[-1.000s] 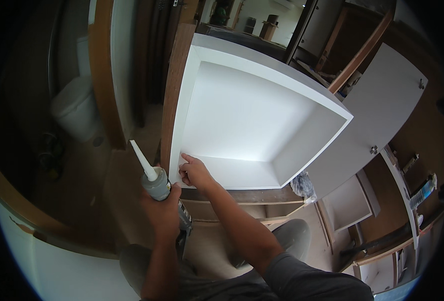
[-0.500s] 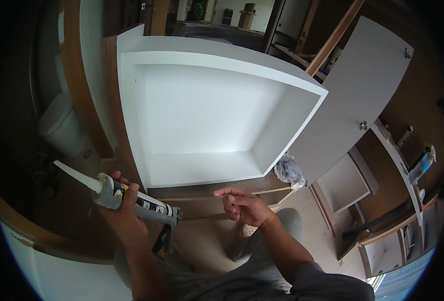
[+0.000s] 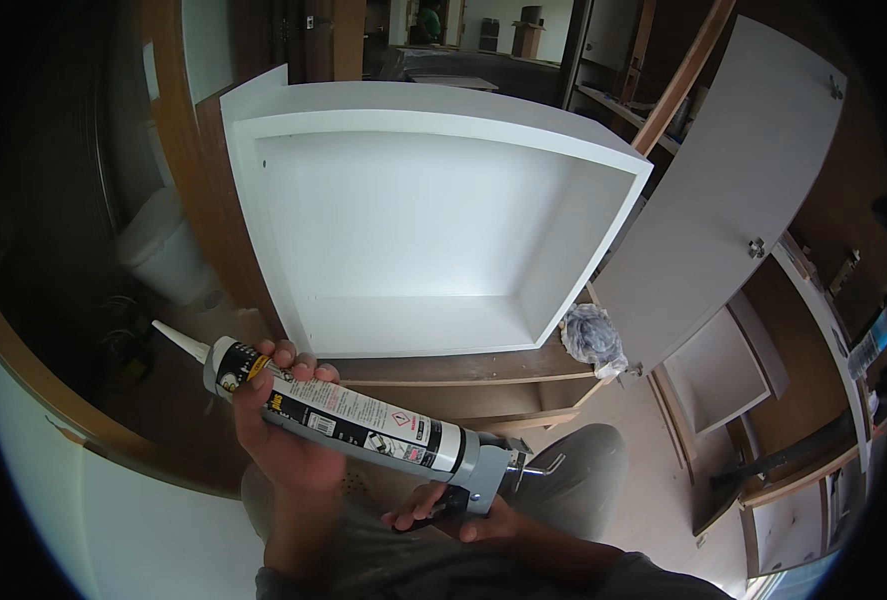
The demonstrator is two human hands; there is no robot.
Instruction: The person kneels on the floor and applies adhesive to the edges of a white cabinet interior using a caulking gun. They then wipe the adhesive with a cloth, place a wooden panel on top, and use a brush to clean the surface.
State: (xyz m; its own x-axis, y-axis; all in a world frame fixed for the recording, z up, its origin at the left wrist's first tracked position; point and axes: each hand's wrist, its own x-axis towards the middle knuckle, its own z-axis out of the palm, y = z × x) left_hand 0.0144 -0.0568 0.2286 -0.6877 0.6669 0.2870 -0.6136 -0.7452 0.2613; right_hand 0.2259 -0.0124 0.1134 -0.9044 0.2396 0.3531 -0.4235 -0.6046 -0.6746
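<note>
A caulking gun [image 3: 478, 480] with a white and black sealant cartridge lies slantwise across my lap, its white nozzle [image 3: 178, 340] pointing up and to the left. My left hand [image 3: 288, 425] wraps round the front of the cartridge, fingertips showing over its top. At the rear, my right hand [image 3: 463, 515] is closed around the gun's handle and trigger, partly hidden below the barrel. The bent metal rod [image 3: 545, 466] sticks out at the back end. Just beyond stands a white open box cabinet [image 3: 413, 215], apart from the nozzle.
The cabinet rests on a brown wooden base [image 3: 443, 372]. A bundle in clear plastic [image 3: 591, 338] sits by its right corner. A grey door panel [image 3: 728, 200] leans at the right. To the left are a wooden door frame [image 3: 188, 170] and a white toilet [image 3: 163, 245].
My right hand, free with bent fingers before, now grips the gun's handle. The caulking gun has come nearer and turned so its label faces me. The view has shifted slightly.
</note>
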